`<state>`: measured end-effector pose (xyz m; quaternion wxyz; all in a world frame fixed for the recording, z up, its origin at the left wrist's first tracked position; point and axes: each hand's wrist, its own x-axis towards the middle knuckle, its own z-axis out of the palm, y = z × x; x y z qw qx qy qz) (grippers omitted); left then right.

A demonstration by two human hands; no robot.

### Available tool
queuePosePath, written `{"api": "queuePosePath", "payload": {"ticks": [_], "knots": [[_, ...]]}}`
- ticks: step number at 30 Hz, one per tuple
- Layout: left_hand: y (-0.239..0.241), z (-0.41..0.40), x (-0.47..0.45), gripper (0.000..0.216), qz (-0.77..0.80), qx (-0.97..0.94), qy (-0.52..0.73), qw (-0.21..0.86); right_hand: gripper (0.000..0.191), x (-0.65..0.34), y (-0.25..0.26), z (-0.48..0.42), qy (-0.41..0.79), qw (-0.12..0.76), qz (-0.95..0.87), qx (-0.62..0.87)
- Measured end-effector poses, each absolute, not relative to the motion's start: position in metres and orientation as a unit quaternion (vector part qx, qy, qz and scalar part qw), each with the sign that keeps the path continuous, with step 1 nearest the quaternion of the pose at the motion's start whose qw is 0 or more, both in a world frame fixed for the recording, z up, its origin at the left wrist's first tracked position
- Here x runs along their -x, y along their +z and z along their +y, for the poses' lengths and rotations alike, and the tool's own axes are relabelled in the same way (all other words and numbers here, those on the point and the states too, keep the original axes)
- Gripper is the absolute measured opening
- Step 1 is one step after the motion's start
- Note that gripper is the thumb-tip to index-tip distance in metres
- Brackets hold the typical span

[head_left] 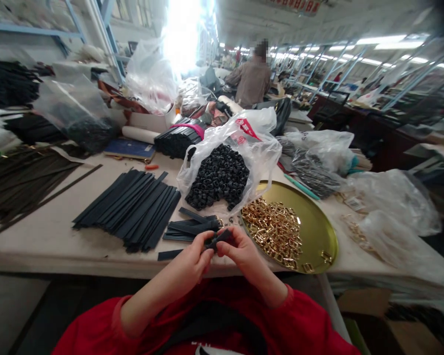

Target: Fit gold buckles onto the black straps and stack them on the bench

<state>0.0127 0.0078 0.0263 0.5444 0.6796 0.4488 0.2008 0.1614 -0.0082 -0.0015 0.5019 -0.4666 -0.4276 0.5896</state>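
My left hand [192, 264] and my right hand [244, 256] meet at the table's near edge, both pinched on a short black strap [217, 239] held between them. Just beyond my fingers lies a small heap of similar black straps [192, 228]. A round gold tray [318, 227] with several gold buckles [274, 229] sits right of my right hand. A clear plastic bag [259, 148] filled with small black loops [218, 177] stands behind the straps. A fan of long black strips [133, 207] lies to the left.
Brown strips [22, 182] cover the far left of the table. Plastic bags [392, 202] crowd the right side, and a blue notebook [129, 148] and bundled black strips [177, 138] lie further back. A person [251, 79] sits with their back turned in the distance.
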Motion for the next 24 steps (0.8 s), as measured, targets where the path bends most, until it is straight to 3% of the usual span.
{"api": "queuePosePath", "payload": {"ticks": [4, 7, 10, 13, 21, 24], "knots": [[0.024, 0.015, -0.013, 0.035, 0.438, -0.654, 0.276, 0.552, 0.039, -0.171, -0.007, -0.004, 0.539, 0.487, -0.494, 0.478], [0.016, 0.023, -0.011, 0.027, 0.458, -0.627, 0.286, 0.562, 0.024, -0.213, -0.006, 0.018, 0.32, 0.407, -0.598, 0.612], [0.009, 0.026, -0.014, 0.027, 0.459, -0.611, 0.291, 0.576, 0.023, -0.259, -0.004, 0.05, 0.048, 0.21, -0.638, 0.739], [0.008, 0.027, -0.021, 0.027, 0.454, -0.618, 0.275, 0.579, 0.02, -0.28, -0.007, 0.074, -0.02, 0.07, -0.65, 0.756], [0.018, 0.026, -0.02, 0.025, 0.465, -0.665, 0.228, 0.539, 0.015, -0.281, -0.008, 0.065, -0.017, 0.049, -0.669, 0.741], [0.022, 0.026, -0.025, 0.025, 0.465, -0.664, 0.245, 0.532, 0.01, -0.272, 0.002, 0.049, 0.055, 0.172, -0.69, 0.701]]}}
